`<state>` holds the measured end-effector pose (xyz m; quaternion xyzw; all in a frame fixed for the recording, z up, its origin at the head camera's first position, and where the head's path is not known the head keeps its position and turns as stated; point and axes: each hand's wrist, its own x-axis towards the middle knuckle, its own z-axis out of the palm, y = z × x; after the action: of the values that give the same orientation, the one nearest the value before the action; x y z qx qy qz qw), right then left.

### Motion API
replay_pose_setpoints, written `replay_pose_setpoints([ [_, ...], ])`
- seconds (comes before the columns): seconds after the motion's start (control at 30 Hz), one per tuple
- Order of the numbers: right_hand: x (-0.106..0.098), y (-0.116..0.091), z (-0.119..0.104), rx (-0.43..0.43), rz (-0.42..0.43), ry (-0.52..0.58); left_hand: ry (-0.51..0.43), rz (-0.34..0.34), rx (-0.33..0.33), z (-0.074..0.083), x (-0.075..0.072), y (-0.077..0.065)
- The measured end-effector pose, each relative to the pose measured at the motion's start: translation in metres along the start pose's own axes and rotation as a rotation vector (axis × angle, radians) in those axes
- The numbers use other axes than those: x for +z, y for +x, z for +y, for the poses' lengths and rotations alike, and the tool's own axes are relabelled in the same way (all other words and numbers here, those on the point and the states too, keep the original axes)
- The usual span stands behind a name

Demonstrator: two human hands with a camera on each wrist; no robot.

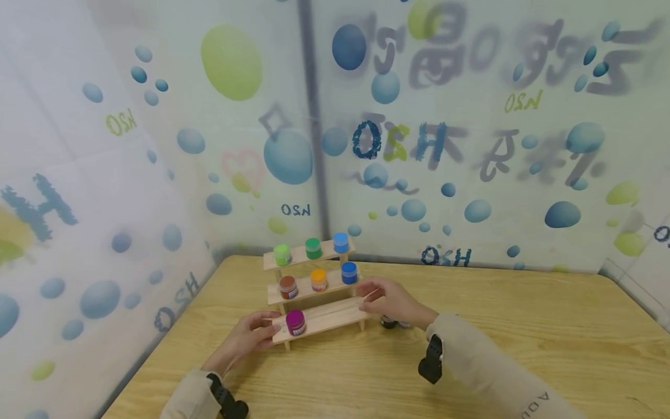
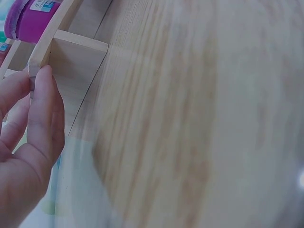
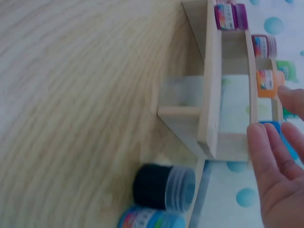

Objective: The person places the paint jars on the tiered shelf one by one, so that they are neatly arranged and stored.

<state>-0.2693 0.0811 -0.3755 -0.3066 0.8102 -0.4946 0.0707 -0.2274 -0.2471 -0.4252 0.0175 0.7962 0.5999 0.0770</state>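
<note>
A three-tier wooden display stand (image 1: 330, 314) stands on the table. Its bottom tier carries a purple paint jar (image 1: 295, 322) near the left end. My left hand (image 1: 249, 336) pinches the left end of that tier between thumb and fingers, also visible in the left wrist view. My right hand (image 1: 389, 299) is at the stand's right side, fingers loosely bent and holding nothing. In the right wrist view its fingertips lie close to the dark blue jar (image 1: 349, 273) at the right end of the middle tier. An orange jar (image 1: 319, 280) and a brown jar (image 1: 288, 287) share that tier.
Light green (image 1: 282, 255), green (image 1: 313, 248) and light blue (image 1: 341, 242) jars line the top tier. Beyond the stand's right end, partly behind my right hand, are a black jar (image 3: 159, 186) and a blue-labelled jar (image 3: 149, 219). A patterned curtain (image 1: 471, 174) hangs behind the table.
</note>
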Motion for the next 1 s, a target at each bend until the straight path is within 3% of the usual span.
replay_pose_setpoints([
  [0.3, -0.031, -0.014, 0.015, 0.021, 0.066, -0.059, -0.039, -0.047, 0.104, -0.006, -0.003, 0.001],
  [0.53, -0.044, -0.03, 0.035, 0.05, 0.089, -0.077, -0.012, -0.001, 0.001, 0.001, 0.0, 0.0],
  [0.8, -0.05, -0.042, 0.046, 0.111, 0.135, -0.086, -0.006, -0.01, 0.001, 0.0, 0.0, 0.0],
  [1.0, -0.047, -0.046, 0.051, 0.144, 0.109, -0.054, -0.002, -0.001, -0.007, 0.0, 0.0, 0.0],
])
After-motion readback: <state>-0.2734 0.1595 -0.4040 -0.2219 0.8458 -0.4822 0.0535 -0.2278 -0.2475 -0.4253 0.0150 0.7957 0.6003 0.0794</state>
